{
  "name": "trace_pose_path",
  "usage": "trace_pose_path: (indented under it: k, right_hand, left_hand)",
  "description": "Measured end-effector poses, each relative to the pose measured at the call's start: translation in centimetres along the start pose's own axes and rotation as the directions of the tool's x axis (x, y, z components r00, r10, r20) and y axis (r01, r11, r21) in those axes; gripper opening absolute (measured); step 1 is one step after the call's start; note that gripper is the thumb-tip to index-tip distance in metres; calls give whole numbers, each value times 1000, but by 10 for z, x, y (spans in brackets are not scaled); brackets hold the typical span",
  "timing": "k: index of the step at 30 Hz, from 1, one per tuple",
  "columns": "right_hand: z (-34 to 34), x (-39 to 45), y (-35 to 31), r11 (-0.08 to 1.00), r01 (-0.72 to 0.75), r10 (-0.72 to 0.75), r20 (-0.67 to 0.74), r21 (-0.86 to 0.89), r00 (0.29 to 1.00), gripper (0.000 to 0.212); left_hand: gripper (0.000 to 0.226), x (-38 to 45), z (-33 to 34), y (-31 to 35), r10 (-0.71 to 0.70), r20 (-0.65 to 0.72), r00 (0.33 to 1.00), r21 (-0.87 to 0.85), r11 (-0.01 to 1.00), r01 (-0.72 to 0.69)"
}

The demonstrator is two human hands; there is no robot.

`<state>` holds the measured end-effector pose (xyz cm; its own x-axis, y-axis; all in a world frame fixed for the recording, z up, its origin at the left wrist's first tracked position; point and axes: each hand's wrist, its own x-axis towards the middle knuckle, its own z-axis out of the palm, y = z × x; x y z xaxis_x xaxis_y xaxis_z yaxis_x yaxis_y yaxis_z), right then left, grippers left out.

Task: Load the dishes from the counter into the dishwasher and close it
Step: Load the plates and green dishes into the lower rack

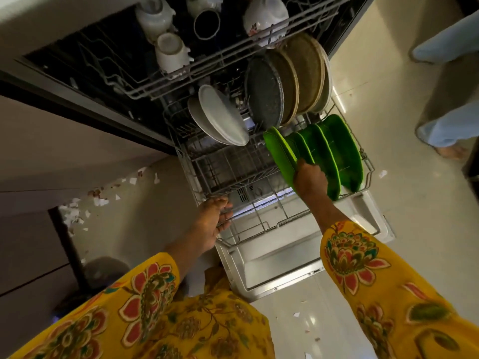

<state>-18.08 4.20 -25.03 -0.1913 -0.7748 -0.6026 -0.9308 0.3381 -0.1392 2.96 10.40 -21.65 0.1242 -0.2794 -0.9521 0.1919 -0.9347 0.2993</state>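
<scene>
The yellow floral-printed sleeves point(145, 307) of the person fill the bottom of the view, both arms reaching down over the open stainless dishwasher door point(280, 257). The left hand point(211, 224) has its fingers curled round the front rim of the pulled-out grey wire lower rack point(248, 226), holding it. The right hand point(309, 181) grips the lower edge of a bright green plastic plate point(278, 149), its fingers clenched on it, at the front of a row of matching green plates point(337, 151) that stand on edge at the rack's right side.

The risk, as I judge it, is that the plate misses a slot between the tines and leans on its neighbour, tipping the row, or that the rack rolls if the left hand lets go.

Behind the green row, a dark speckled round plate point(264, 92) and several brown rimmed round plates point(303, 73) stand upright; two white oval plates point(220, 117) lean at the left. The front-left part of the lower rack holds nothing that I can see. The grey wire upper rack point(181, 73) carries white cups point(172, 51), a dark bowl point(206, 24) and a white floral bowl point(264, 19). The worktop itself is out of view, so what remains to load cannot be told. A second person's legs point(445, 120) stand on the pale tiled floor point(388, 81).
</scene>
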Motion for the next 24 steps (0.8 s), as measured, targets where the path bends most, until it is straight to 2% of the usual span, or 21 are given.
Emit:
trace_pose_path:
  k: [24]
  right_hand:
    - [56,23,-10,998,-67,67,48,-10,997,28]
  left_hand:
    - [23,27,-9,-12,-56,-5,998,62,996,56]
